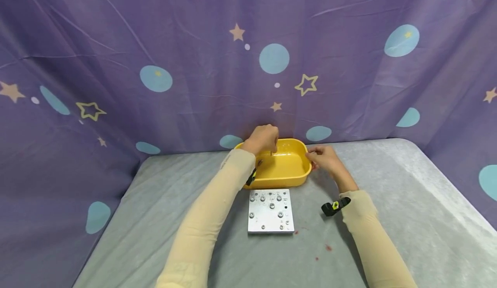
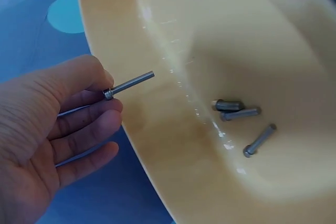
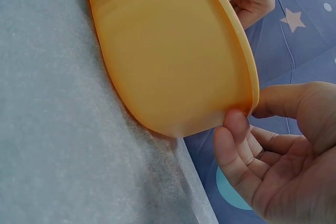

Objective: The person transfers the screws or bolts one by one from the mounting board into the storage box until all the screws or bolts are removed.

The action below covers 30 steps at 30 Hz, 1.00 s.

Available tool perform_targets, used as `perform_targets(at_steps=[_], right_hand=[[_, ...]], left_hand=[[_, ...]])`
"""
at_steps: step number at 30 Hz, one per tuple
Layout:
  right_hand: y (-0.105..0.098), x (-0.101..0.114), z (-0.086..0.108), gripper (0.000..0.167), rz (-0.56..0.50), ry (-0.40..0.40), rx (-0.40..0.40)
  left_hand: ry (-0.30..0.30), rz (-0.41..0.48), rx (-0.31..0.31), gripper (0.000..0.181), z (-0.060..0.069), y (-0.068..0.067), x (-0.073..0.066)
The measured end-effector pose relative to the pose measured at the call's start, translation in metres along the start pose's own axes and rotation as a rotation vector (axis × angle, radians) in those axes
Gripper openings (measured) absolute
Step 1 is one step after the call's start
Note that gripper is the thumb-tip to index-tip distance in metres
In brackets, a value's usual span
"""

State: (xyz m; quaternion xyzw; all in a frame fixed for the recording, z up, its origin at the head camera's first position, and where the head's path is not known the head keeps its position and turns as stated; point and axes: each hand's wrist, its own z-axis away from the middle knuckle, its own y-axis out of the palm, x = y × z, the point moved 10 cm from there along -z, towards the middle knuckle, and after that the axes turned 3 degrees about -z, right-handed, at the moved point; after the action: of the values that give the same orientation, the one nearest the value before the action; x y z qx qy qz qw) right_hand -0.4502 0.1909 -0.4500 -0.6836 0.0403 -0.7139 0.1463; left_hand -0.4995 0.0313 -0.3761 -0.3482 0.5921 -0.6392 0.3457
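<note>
In the left wrist view my left hand (image 2: 58,129) pinches a bolt (image 2: 131,84) by its head between thumb and forefinger, its shank pointing inward over the rim of a yellow tray (image 1: 285,169). Several loose bolts lie on the tray's floor, among them one bolt (image 2: 260,140) set apart from a close pair. With thumb and fingers, my right hand (image 1: 327,158) grips the tray's right-hand rim (image 3: 252,72). A square metal plate (image 1: 271,224) with several bolts seated in it lies just in front of the tray.
The grey-covered table (image 1: 171,193) reaches out on both sides of the tray. Behind it hangs a purple patterned curtain (image 1: 209,120), close to the tray's far rim. Small red marks (image 1: 328,248) show on the cloth right of the plate.
</note>
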Motion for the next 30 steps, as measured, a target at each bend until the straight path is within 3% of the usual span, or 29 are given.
perform_targets(at_steps=[6, 13, 23, 30], right_hand=[[0.001, 0.0, 0.002, 0.037, 0.004, -0.004, 0.007], [0.001, 0.001, 0.002, 0.039, -0.011, 0.002, 0.013], [0.004, 0.033, 0.022, 0.038, -0.016, 0.017, 0.038], [0.002, 0.014, 0.01, 0.039, -0.011, 0.037, 0.03]], left_hand=[[0.008, -0.032, 0.012, 0.011, 0.0, 0.01, -0.001], [-0.005, -0.056, 0.07, 0.013, -0.001, 0.02, 0.001], [-0.075, 0.023, 0.204, 0.017, -0.004, 0.034, 0.013], [-0.069, 0.005, 0.181, 0.018, -0.001, 0.037, 0.01]])
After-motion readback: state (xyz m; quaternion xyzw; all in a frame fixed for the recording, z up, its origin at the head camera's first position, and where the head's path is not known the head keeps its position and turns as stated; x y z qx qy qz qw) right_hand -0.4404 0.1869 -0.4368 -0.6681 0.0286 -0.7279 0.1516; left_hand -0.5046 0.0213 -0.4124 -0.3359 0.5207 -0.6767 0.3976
